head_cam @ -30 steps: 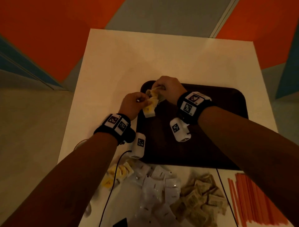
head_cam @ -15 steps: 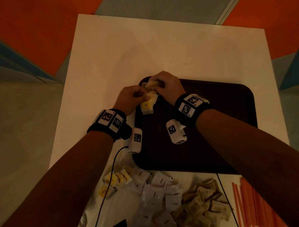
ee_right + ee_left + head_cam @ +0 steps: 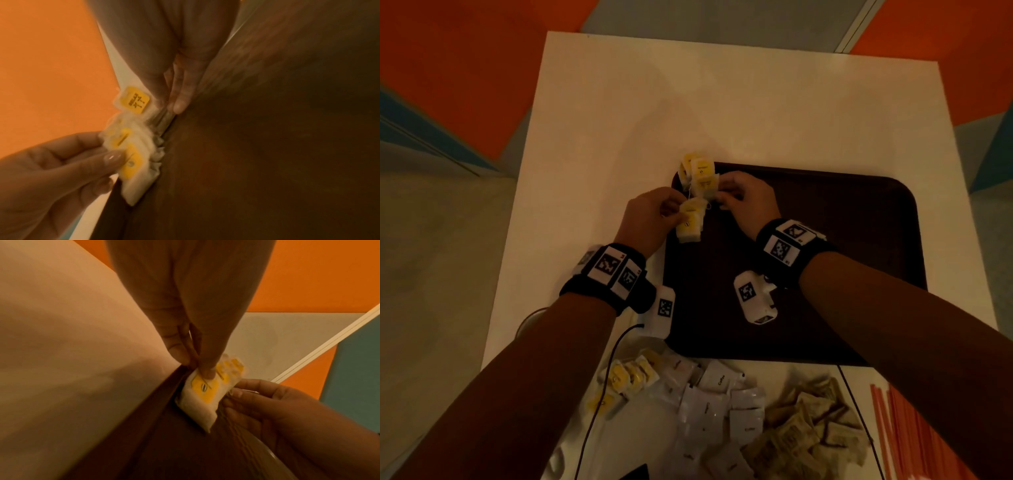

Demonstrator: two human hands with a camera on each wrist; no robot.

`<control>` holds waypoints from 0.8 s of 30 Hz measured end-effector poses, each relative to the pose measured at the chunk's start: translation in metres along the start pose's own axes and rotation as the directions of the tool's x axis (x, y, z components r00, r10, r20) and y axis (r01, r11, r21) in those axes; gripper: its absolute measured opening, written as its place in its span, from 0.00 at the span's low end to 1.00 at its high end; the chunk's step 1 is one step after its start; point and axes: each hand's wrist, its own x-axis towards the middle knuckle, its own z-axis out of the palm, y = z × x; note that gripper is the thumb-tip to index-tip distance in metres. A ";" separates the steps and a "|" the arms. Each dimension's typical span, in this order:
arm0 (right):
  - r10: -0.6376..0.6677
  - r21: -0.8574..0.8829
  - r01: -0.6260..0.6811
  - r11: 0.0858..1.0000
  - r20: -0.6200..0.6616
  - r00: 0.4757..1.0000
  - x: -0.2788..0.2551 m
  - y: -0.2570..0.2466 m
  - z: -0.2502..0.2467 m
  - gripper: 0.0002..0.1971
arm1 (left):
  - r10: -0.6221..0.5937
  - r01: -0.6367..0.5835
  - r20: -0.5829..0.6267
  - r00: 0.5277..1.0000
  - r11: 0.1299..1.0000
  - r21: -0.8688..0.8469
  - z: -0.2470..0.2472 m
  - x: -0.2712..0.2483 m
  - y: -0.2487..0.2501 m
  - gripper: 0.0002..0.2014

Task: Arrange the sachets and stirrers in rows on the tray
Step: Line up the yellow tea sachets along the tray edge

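Since the earlier frame, a fan of yellow sachets [image 3: 700,174] had spread out at the tray's [image 3: 825,240] upper-left corner, overlapping its rim. At centre-left of the head view, the left hand [image 3: 650,219] pinched one yellow sachet [image 3: 690,224] by its upper edge against the tray's left rim. Just right, the right hand [image 3: 748,202] had curled fingers on the fan; three or four sachets showed there. Most of the tray's dark floor lay open to the right. Along the lower edge sat yellow, white [image 3: 717,401] and brown sachets [image 3: 804,431], uncountable, with orange stirrers [image 3: 914,435] at lower right.
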 end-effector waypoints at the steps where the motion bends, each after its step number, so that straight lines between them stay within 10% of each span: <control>1: -0.023 -0.021 0.023 1.000 -0.020 1.000 0.002 -0.002 0.002 0.10 | -0.002 0.002 0.021 1.000 1.000 0.005 0.000 0.002 0.001 0.09; 24: 0.067 0.058 -0.069 0.996 0.035 0.997 -0.007 0.002 0.002 0.06 | 0.043 -0.045 0.067 0.997 0.998 0.033 0.003 -0.006 0.008 0.02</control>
